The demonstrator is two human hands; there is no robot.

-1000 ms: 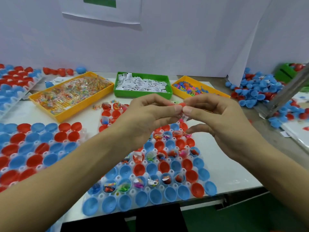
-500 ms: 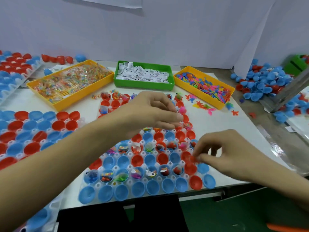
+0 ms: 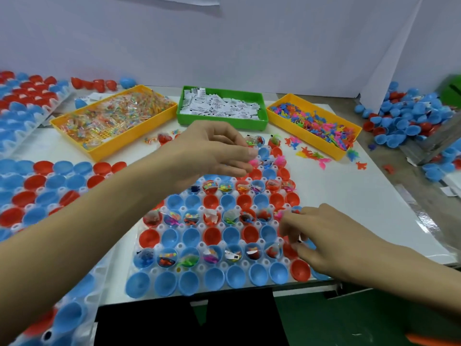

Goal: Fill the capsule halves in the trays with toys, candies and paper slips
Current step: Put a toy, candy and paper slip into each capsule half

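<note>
A: Where are the hands, compared with a second ago?

B: Apart. A second ago both were raised together at mid-frame, fingertips meeting over some small piece. Now the right hand (image 3: 331, 243) has dropped to the lower right of the clear plastic tray of red and blue capsule halves (image 3: 219, 236), at the right end of its second-nearest row. The left hand (image 3: 212, 151) hangs over the tray's far end, just above centre.

A: Are the fingers holding anything?

B: The right hand's fingers (image 3: 287, 221) are curled down with thumb and forefinger nearly closed; a small dark-and-white scrap shows at the tips, but I cannot tell whether it is gripped or already lying in a cup. The left hand's fingers are loosely bent toward the thumb, and I cannot make out anything between them (a pink toy lies just under the fingertips, in a capsule half).

A: So what does the split mean?

B: I judge that whatever they separated is now being dropped into the cups. Three rows look filled, while the rows between them and the nearest row are empty.

A: And the supplies?

B: Across the upper middle of the white surface (image 3: 374, 208): a yellow bin of wrapped candies (image 3: 112, 121) at the left, a green bin of white paper slips (image 3: 222, 107) in the centre, a yellow bin of small coloured plastic toys (image 3: 316, 123) at the right.
</note>
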